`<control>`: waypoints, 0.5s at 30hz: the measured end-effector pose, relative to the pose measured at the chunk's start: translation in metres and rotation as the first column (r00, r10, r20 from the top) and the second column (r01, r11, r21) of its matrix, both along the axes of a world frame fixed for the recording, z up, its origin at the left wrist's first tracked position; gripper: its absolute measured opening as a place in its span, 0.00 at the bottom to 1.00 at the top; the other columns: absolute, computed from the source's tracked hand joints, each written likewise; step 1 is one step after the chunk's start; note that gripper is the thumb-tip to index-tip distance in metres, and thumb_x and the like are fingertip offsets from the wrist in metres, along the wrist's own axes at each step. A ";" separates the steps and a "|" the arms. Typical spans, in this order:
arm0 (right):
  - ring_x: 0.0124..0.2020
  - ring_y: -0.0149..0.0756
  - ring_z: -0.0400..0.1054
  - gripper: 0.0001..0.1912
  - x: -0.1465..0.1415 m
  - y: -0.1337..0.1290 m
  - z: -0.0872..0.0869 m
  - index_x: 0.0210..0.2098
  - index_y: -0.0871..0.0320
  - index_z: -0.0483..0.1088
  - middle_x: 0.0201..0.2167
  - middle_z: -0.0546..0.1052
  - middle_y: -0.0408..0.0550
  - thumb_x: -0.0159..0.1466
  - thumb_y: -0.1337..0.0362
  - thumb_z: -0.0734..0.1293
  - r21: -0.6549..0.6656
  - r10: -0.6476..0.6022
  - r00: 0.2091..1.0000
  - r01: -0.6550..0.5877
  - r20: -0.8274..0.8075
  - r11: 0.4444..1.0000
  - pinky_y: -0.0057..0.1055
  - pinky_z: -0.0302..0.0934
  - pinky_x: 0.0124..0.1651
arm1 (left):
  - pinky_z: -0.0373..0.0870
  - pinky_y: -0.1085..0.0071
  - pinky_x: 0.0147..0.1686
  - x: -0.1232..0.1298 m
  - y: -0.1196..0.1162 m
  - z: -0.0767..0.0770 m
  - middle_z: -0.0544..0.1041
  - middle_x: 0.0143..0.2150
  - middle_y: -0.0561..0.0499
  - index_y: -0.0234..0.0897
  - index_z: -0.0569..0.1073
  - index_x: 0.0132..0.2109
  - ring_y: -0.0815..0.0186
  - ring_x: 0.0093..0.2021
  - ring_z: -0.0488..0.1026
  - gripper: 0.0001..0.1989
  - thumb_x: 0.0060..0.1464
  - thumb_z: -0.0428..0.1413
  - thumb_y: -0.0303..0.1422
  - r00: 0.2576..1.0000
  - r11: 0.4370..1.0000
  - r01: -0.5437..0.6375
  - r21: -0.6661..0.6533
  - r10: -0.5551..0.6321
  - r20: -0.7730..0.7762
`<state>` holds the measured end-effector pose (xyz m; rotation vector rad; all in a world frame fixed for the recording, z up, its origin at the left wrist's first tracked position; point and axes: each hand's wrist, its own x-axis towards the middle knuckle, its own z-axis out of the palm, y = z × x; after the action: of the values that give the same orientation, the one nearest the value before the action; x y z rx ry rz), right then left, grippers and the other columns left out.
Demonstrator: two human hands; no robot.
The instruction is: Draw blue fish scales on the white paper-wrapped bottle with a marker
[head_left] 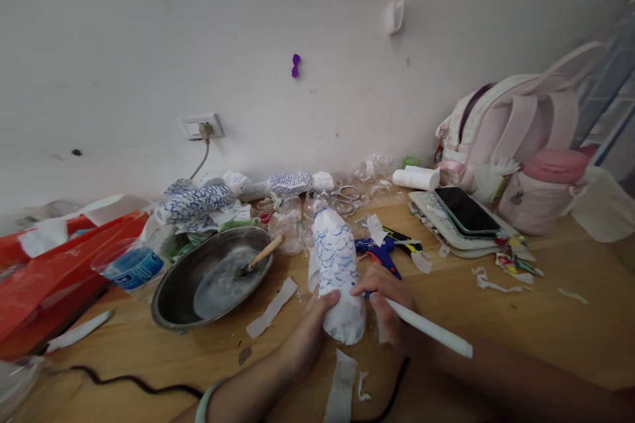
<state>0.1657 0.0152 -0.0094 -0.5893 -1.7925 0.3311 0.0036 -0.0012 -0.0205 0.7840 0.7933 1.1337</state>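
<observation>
A white paper-covered bottle shape (338,258) stands near the middle front, its upper part drawn with blue scale-like curves and its lower end plain white. My left hand (308,330) grips its lower left side, thumb on the front. In my right hand (389,301) is a white marker (431,327), pinched between the fingers, its blue tip end close to the right side of the bottle shape. Behind, two more wrapped shapes, one (198,202) at the left and one (291,182) at the centre, carry blue scale patterns.
A metal bowl (166,304) with cloudy liquid and a brush (265,252) sits left. Beyond my right hand lie a blue glue gun (380,252) and scissors (347,195). A phone (466,210), pink cup (536,195) and backpack (506,119) are right; an orange bag (69,277) is left.
</observation>
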 end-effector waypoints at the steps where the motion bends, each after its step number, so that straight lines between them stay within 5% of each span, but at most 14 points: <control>1: 0.29 0.35 0.68 0.11 0.000 -0.001 0.002 0.36 0.56 0.68 0.27 0.72 0.44 0.68 0.66 0.55 0.008 -0.001 1.000 0.001 0.009 1.000 0.31 0.63 0.32 | 0.59 0.56 0.59 0.000 0.000 -0.001 0.81 0.43 0.43 0.33 0.78 0.39 0.49 0.58 0.68 0.14 0.50 0.60 0.40 1.000 1.000 0.003 0.006 -0.003 -0.007; 5: 0.24 0.31 0.64 0.03 -0.003 -0.001 0.002 0.33 0.56 0.64 0.24 0.68 0.41 0.59 0.70 0.61 -0.001 0.012 1.000 -0.012 0.000 1.000 0.27 0.59 0.26 | 0.61 0.56 0.57 -0.001 -0.001 -0.003 0.81 0.40 0.44 0.34 0.79 0.38 0.48 0.57 0.68 0.13 0.51 0.59 0.40 0.999 1.000 0.012 0.007 -0.011 -0.049; 11: 0.25 0.31 0.64 0.05 -0.003 0.006 -0.002 0.30 0.56 0.62 0.23 0.69 0.42 0.57 0.72 0.61 0.078 0.004 0.998 -0.009 0.070 0.997 0.27 0.60 0.28 | 0.64 0.59 0.54 0.000 0.001 -0.001 0.81 0.39 0.44 0.35 0.78 0.35 0.51 0.53 0.70 0.14 0.46 0.62 0.41 0.996 1.000 -0.031 0.003 0.031 -0.087; 15: 0.26 0.32 0.64 0.04 -0.001 0.006 -0.006 0.30 0.56 0.62 0.24 0.68 0.42 0.57 0.71 0.61 0.017 0.074 0.994 -0.075 0.085 0.997 0.29 0.60 0.29 | 0.66 0.60 0.51 0.001 0.001 0.002 0.80 0.41 0.44 0.35 0.77 0.33 0.52 0.50 0.72 0.14 0.43 0.63 0.42 0.995 0.998 -0.058 -0.034 0.055 -0.079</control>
<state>0.1644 0.0211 -0.0151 -0.5301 -1.9004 0.3431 0.0051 -0.0006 -0.0189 0.7839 0.9038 1.1418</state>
